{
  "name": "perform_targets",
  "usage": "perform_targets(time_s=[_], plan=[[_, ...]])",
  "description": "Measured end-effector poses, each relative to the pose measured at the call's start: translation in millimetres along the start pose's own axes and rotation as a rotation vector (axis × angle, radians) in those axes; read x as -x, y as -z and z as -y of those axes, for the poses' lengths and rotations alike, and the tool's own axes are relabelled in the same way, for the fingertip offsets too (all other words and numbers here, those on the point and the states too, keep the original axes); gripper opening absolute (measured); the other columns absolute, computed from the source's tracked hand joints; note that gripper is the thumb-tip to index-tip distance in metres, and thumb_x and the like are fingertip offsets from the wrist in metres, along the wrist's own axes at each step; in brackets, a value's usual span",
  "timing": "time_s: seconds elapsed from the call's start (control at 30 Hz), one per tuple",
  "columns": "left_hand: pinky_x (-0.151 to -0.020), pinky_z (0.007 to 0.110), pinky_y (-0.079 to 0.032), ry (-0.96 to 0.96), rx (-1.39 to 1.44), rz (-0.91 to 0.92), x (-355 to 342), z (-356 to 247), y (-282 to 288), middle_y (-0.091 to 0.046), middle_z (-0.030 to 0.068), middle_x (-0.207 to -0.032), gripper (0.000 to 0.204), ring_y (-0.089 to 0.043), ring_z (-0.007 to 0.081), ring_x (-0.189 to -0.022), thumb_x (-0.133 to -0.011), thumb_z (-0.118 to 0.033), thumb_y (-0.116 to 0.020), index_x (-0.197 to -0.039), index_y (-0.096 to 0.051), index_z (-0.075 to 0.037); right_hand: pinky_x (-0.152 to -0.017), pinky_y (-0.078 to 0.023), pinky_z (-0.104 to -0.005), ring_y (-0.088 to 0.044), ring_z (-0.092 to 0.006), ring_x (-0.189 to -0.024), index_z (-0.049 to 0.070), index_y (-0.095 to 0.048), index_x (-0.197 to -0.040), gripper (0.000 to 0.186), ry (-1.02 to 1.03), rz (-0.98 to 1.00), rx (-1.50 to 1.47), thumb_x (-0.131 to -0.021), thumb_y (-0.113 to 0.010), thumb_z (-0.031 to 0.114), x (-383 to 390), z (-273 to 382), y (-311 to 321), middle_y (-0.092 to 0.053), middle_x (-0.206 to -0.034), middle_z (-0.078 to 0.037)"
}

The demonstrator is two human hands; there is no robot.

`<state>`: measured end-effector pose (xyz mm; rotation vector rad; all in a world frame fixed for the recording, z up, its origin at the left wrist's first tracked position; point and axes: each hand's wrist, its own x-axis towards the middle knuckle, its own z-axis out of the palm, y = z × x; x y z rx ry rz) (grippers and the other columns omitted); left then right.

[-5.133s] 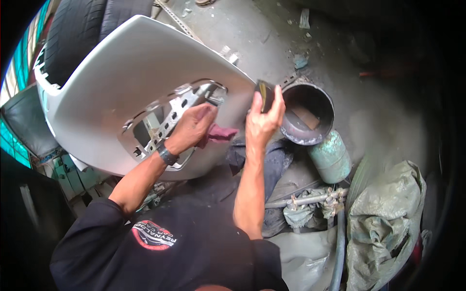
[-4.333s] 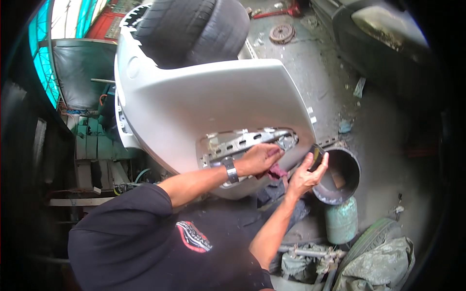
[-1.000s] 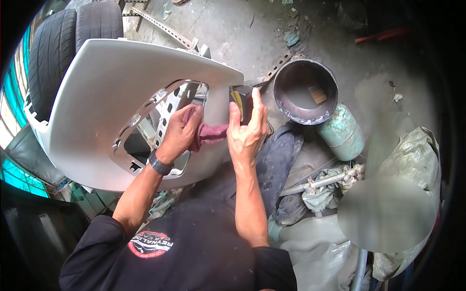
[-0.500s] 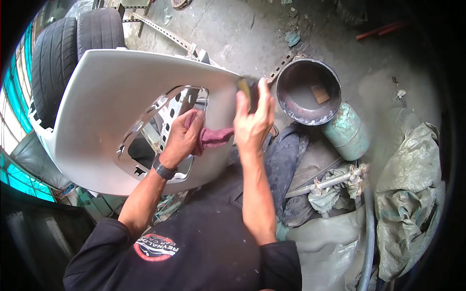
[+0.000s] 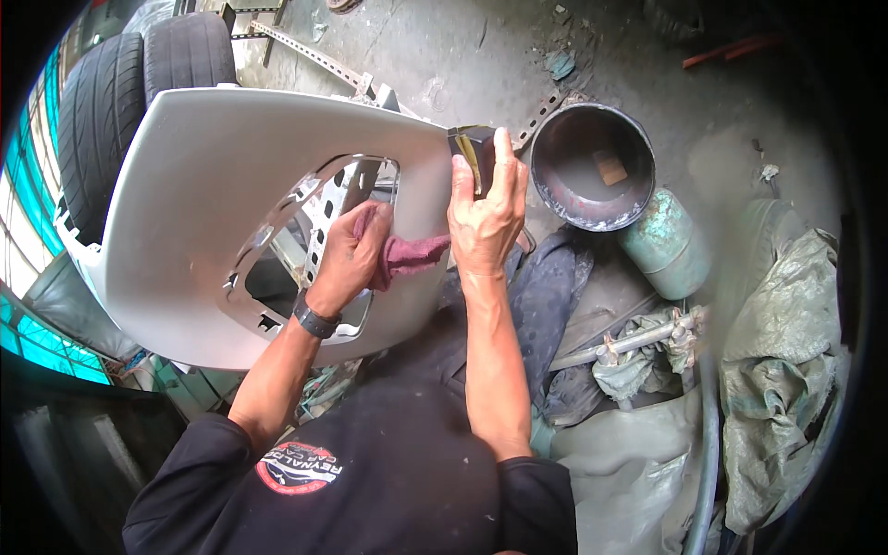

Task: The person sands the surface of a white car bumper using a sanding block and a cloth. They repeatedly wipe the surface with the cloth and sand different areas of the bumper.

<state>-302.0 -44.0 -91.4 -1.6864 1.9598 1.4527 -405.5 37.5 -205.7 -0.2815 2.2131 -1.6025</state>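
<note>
A large pale grey car bumper lies in front of me, with a wide cut-out opening in it. My left hand is closed round a maroon cloth at that opening's right side, and the loose end of the cloth trails right across the panel. Between the thumb and fingers of my right hand is a dark sanding block with a yellowish sheet along its side. The block sits at the bumper's right edge; whether it presses on the surface I cannot tell.
Two tyres stand behind the bumper at left. Right of my hand is a black bucket with a small brown block inside, beside a greenish cylinder. Perforated metal bars lie beyond the bumper. Crumpled grey sheeting hangs at far right.
The sanding block in my right hand, blurred before, is now sharper and tilted differently at the bumper's edge. My left hand keeps its hold on the cloth. The view has shifted slightly.
</note>
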Motion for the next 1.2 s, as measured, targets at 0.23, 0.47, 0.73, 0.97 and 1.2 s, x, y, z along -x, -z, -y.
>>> perform_targets(time_s=[0.23, 0.47, 0.73, 0.97, 1.2], plan=[[-0.038, 0.024, -0.041, -0.116, -0.074, -0.042, -0.9, 19.0, 5.9, -0.053, -0.0028, -0.06, 0.031, -0.054, 0.0082, -0.042, -0.107, -0.03, -0.054, -0.098, -0.063, -0.002, -0.084, -0.052, -0.0461, -0.063, -0.0381, -0.098, -0.001, -0.049, -0.142, 0.06, 0.007, 0.012, 0.022, -0.091, -0.073, 0.02, 10.9, 5.5, 0.8, -0.061, -0.11, -0.023], [-0.039, 0.024, -0.041, 0.075, 0.022, -0.005, 4.6, -1.8, 0.9, -0.053, -0.003, -0.061, 0.032, -0.054, 0.0076, -0.044, -0.107, -0.031, -0.054, -0.098, -0.063, -0.001, -0.085, -0.053, -0.0463, -0.063, -0.0395, -0.097, 0.0, -0.05, -0.143, 0.061, 0.102, -0.029, -0.079, -0.089, -0.075, 0.015, 31.9, -0.8, 3.5, -0.06, -0.109, -0.023], [-0.038, 0.024, -0.042, 0.04, 0.0, 0.004, 2.8, -1.4, 3.3, -0.054, -0.0026, -0.062, 0.033, -0.054, 0.0072, -0.044, -0.107, -0.032, -0.053, -0.098, -0.063, -0.001, -0.082, -0.052, -0.0454, -0.062, -0.0378, -0.095, 0.0, -0.05, -0.142, 0.063, 0.171, -0.014, -0.102, -0.087, -0.076, 0.012, 33.7, -10.1, 3.8, -0.06, -0.106, -0.021], [-0.038, 0.024, -0.043, 0.057, 0.007, 0.013, 2.3, 0.9, 2.0, -0.053, -0.0024, -0.061, 0.032, -0.054, 0.0085, -0.043, -0.107, -0.031, -0.053, -0.1, -0.063, -0.002, -0.086, -0.052, -0.0461, -0.062, -0.0391, -0.099, 0.0, -0.051, -0.142, 0.064, 0.098, -0.01, -0.098, -0.086, -0.077, 0.013, 21.6, -16.3, 1.8, -0.06, -0.113, -0.023], [-0.038, 0.025, -0.044, 0.063, 0.035, 0.033, 2.3, 3.7, 4.3, -0.054, -0.0021, -0.061, 0.031, -0.055, 0.0097, -0.042, -0.106, -0.032, -0.054, -0.101, -0.063, -0.002, -0.087, -0.052, -0.0449, -0.062, -0.0391, -0.102, 0.002, -0.049, -0.144, 0.064, 0.11, -0.026, -0.115, -0.087, -0.076, 0.012, 5.7, -16.0, -4.5, -0.059, -0.115, -0.024]])
